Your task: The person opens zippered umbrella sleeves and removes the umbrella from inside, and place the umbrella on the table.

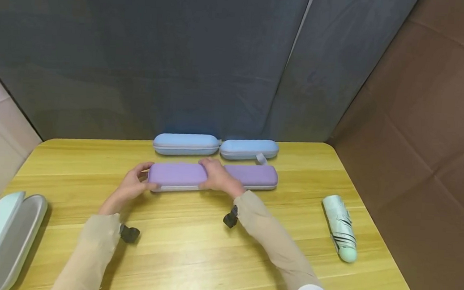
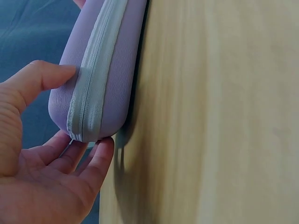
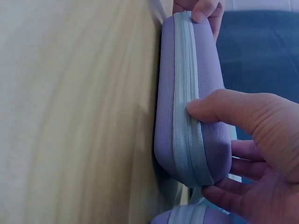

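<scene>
A purple zippered case (image 1: 176, 174) lies lengthwise on the table, between both hands. My left hand (image 1: 130, 186) holds its left end, thumb at the front by the pale zipper (image 2: 97, 74) and fingers around the end. At the other end my right hand (image 1: 219, 178) grips it, with the thumb pressing the zipper side and the fingers behind, as the right wrist view shows. A second purple case (image 1: 256, 176) stands in line to the right, its left end partly hidden by the right hand. Both purple cases look zipped closed.
Two light blue cases (image 1: 186, 144) (image 1: 249, 149) lie in a row behind, near the dark back panel (image 1: 173, 60). A mint case (image 1: 31, 239) stands with its lid raised at the left edge. A folded mint umbrella (image 1: 338, 224) lies to the right on the wooden table (image 1: 176, 253).
</scene>
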The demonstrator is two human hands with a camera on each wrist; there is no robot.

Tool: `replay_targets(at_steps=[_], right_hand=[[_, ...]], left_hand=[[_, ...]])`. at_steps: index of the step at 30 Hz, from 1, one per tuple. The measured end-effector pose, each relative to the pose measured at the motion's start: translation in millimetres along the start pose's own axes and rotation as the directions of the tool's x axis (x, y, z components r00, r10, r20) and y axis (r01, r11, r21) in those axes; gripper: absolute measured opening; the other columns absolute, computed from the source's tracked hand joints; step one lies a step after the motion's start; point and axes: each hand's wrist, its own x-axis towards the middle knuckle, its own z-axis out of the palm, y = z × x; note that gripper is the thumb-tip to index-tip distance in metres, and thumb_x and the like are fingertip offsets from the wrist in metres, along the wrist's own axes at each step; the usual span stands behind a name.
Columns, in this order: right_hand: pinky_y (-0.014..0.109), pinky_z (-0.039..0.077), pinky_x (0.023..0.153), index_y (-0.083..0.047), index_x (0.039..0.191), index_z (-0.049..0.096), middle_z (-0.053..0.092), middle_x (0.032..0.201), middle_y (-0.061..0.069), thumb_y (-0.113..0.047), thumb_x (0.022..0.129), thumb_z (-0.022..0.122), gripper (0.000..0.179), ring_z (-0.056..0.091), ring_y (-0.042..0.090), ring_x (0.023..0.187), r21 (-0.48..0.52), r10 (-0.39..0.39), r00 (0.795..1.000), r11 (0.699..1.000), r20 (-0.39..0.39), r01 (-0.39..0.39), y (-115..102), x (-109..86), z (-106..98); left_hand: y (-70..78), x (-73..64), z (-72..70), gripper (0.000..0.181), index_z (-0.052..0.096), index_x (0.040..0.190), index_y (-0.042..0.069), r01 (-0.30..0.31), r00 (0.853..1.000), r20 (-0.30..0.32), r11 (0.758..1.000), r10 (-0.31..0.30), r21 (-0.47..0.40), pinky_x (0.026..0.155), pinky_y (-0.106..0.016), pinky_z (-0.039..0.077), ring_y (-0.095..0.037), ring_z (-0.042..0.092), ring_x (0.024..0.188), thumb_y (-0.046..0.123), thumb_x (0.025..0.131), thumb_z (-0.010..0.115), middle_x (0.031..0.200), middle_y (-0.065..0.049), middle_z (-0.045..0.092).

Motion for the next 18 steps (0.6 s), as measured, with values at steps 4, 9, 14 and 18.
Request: replay_targets(at_steps=[4,9,14,18], right_hand=[[0.037,0.032,0.106,0.0,0.135,0.045,0.048,0.134,0.014,-0.024,0.07,0.081,0.079,0.043,0.029,0.124,-0.026,-0.008,1.0,1.0,0.001,0.008,-3.1,-7.5,3.6],[0.037,0.034,0.104,0.0,0.133,0.047,0.05,0.131,0.013,-0.027,0.069,0.082,0.077,0.046,0.027,0.12,-0.047,-0.041,0.999,0.998,0.002,0.041,-6.0,-20.1,6.2],[0.034,0.035,0.104,0.001,0.132,0.048,0.052,0.128,0.014,-0.024,0.069,0.082,0.076,0.047,0.027,0.118,-0.002,-0.068,0.998,0.998,0.007,0.068,-9.2,-35.3,8.6],[0.032,0.036,0.103,0.002,0.131,0.048,0.052,0.127,0.014,-0.023,0.069,0.083,0.075,0.048,0.026,0.117,0.043,-0.099,0.995,0.994,-0.003,0.099,-10.0,-45.3,11.8]], left_hand=[[-0.9,-9.9,0.1,0.079,0.025,0.142,-0.008,0.008,1.0,0.014,1.0,-0.008,0.026,0.104,-0.056,0.028,-0.047,0.03,0.129,0.006,0.079,0.071,0.145,-0.029,0.026],[-2.6,-24.3,3.3,0.077,0.028,0.14,-0.009,-0.022,1.0,0.013,0.998,0.021,0.067,0.101,-0.055,0.034,-0.046,0.035,0.125,0.007,0.079,0.072,0.142,-0.031,0.03],[-4.1,-38.0,5.5,0.076,0.032,0.137,-0.009,-0.066,0.997,0.033,0.99,0.063,0.124,0.095,-0.052,0.041,-0.047,0.041,0.12,0.008,0.076,0.075,0.138,-0.03,0.034],[-3.0,-46.4,5.6,0.076,0.036,0.135,-0.009,-0.095,0.995,0.056,0.983,0.087,0.157,0.09,-0.05,0.046,-0.047,0.045,0.115,0.008,0.073,0.077,0.135,-0.031,0.038]])
